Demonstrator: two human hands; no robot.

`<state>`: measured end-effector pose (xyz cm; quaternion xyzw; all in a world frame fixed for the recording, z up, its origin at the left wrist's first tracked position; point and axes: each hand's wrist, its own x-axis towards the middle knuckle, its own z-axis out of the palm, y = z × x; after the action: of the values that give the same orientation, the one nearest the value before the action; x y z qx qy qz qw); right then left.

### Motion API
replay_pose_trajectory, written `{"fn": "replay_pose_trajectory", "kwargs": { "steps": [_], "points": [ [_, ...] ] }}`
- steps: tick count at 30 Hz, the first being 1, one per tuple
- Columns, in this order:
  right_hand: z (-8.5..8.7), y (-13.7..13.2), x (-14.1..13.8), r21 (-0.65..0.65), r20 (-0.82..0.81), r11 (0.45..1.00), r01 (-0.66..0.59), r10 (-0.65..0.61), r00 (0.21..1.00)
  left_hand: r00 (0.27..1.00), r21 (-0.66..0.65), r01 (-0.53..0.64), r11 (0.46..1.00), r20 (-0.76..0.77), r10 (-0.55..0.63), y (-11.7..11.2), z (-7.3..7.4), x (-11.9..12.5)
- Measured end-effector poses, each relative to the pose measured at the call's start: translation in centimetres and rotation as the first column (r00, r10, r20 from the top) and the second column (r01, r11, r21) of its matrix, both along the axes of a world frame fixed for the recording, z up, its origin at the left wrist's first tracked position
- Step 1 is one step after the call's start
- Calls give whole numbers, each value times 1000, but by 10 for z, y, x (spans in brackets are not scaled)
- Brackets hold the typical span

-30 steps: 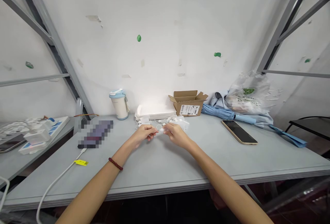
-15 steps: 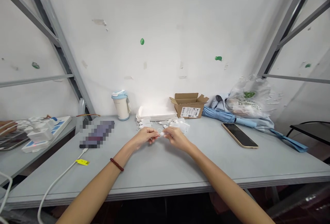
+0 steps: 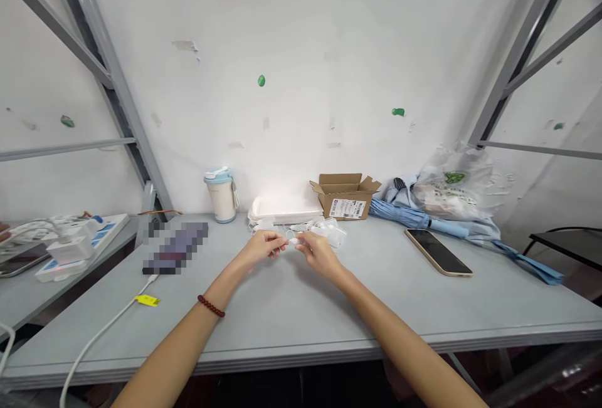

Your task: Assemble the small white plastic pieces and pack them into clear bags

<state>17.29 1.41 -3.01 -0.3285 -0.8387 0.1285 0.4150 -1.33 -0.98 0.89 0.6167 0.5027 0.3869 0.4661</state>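
Observation:
Both my hands are close together above the middle of the table. My right hand (image 3: pixel 320 252) is closed in a pinch on a small white piece (image 3: pixel 293 241), from which a thin pale loop seems to rise. My left hand (image 3: pixel 261 248), with a dark red bead bracelet (image 3: pixel 211 306) at the wrist, has thumb and fingertips pressed together just left of the piece; what they pinch is too small to make out. Right behind the hands lie several small white items and clear bags (image 3: pixel 333 231), partly covered by my fingers.
At the back stand a stack of white trays (image 3: pixel 286 209), an open cardboard box (image 3: pixel 348 201) and a cup (image 3: pixel 221 196). A folded blue umbrella (image 3: pixel 399 210) and a phone (image 3: pixel 438 251) lie right. On the left are a blurred-out device (image 3: pixel 179 248), its cable and a power strip (image 3: pixel 109 230).
My hands have drawn slightly apart, and the gap between the left fingertips and the white piece has grown. The view has tilted up slightly. A person's hand at far left has mostly left view.

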Motion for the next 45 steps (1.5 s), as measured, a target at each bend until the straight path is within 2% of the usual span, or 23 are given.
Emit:
{"fn": "replay_pose_trajectory", "kwargs": {
  "steps": [6,10,15,19,25,28,32,37,45],
  "points": [
    [-4,-4,3,-7,35,1000,-29,29,999,999,-15,44,999,4,-44,-2,-5,4],
    [-3,-7,2,-19,30,1000,-12,13,999,996,42,90,995,-29,-89,-2,-7,5],
    [-1,-6,-5,-5,-17,1000,25,-25,1000,983,63,161,985,-101,-154,-5,1,6],
    [-2,-2,-5,24,-16,999,29,-29,999,985,63,133,989,-119,-125,-7,9,3],
    [-4,-1,-3,19,7,1000,-14,13,1000,991,60,87,994,-106,-80,-2,8,-4],
    [0,-3,-4,-53,12,999,-5,6,1000,994,78,28,997,-106,-20,3,8,-13],
    [6,-3,0,-164,25,986,17,-13,1000,987,95,-129,987,-80,136,10,8,-33],
    [3,6,8,-144,12,986,79,-78,997,946,73,-322,944,-18,324,17,5,-50],
    [-4,15,10,-111,24,987,119,-117,993,901,19,-433,901,50,431,28,-11,-52]
  ]
}}
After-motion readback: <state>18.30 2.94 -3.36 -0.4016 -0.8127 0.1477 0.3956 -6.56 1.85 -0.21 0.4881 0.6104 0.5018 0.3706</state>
